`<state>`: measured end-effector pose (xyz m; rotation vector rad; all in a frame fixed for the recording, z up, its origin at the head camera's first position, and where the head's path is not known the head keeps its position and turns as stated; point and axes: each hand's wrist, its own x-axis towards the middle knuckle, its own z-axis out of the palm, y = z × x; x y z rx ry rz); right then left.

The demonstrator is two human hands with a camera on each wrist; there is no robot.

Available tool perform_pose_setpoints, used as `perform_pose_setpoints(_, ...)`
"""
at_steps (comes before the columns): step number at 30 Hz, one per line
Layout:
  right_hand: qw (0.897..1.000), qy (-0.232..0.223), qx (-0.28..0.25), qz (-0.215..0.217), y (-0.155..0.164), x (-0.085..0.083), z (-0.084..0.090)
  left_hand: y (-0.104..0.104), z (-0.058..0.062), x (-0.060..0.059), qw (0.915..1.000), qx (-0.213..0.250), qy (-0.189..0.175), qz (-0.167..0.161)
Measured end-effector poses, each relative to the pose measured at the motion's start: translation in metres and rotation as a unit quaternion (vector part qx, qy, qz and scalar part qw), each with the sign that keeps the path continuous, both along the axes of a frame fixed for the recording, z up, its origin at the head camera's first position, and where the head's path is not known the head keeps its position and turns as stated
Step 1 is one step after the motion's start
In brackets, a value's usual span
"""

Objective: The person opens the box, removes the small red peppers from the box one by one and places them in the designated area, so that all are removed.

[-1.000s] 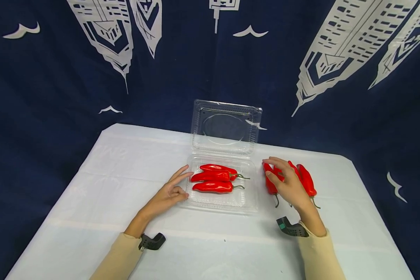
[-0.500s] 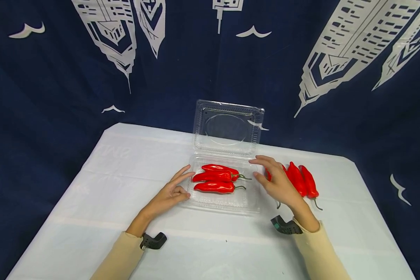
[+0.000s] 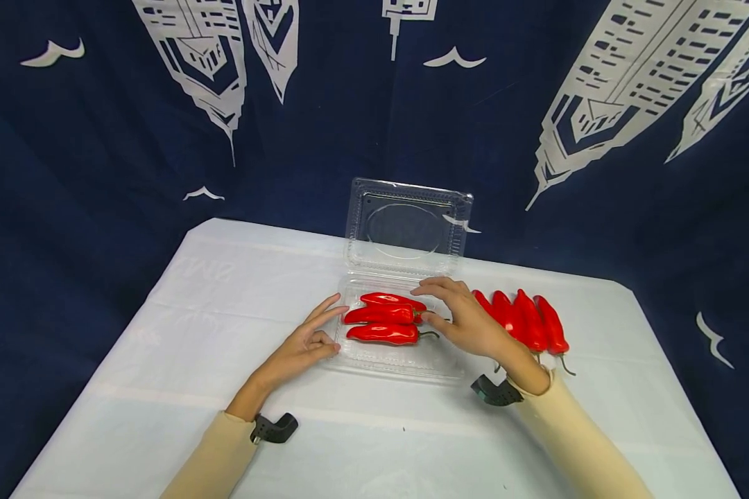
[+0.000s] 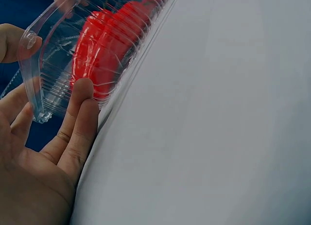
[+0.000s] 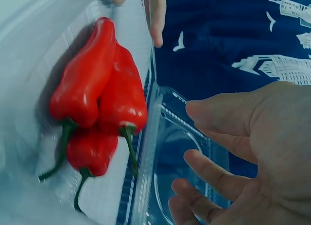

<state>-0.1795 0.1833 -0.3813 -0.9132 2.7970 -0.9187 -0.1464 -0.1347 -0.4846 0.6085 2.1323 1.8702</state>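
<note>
Here I see the clear plastic clamshell, lid upright, holding three glossy red chili peppers side by side at the surface's centre. My left grip rests relaxed against its left wall; my right grip hovers spread above the green stems, holding nothing. Four more peppers lie just right.

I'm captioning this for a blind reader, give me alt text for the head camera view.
Two hands frame an open clear plastic box holding three red peppers: the left hand touches its left edge, the right hand hovers over its right side. Four more peppers lie on the white table.
</note>
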Motion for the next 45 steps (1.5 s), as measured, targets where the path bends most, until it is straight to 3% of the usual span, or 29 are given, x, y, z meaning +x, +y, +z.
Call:
perform_pose_setpoints(5, 0.999, -0.031, -0.033, 0.028, -0.009, -0.005, -0.005, 0.000, 0.001, 0.000, 1.0000, -0.002, 0.001, -0.001)
perform_pose_setpoints(12, 0.988, -0.116, -0.092, 0.040, -0.021, -0.014, -0.008, 0.000, 0.000, 0.000, 1.0000, -0.005, 0.002, 0.002)
perform_pose_setpoints(20, 0.984, -0.161, -0.069, 0.017, -0.030, -0.024, -0.011, 0.000, 0.000, 0.000, 1.0000, -0.007, 0.001, 0.001)
perform_pose_setpoints(28, 0.984, -0.171, -0.040, 0.024, -0.041, -0.032, -0.016, 0.000, 0.000, 0.000, 1.0000, 0.000, 0.001, 0.000)
perform_pose_setpoints(45, 0.990, -0.136, -0.009, 0.043, -0.054, -0.037, -0.026, -0.001, -0.001, -0.001, 1.0000, 0.005, 0.004, -0.003)
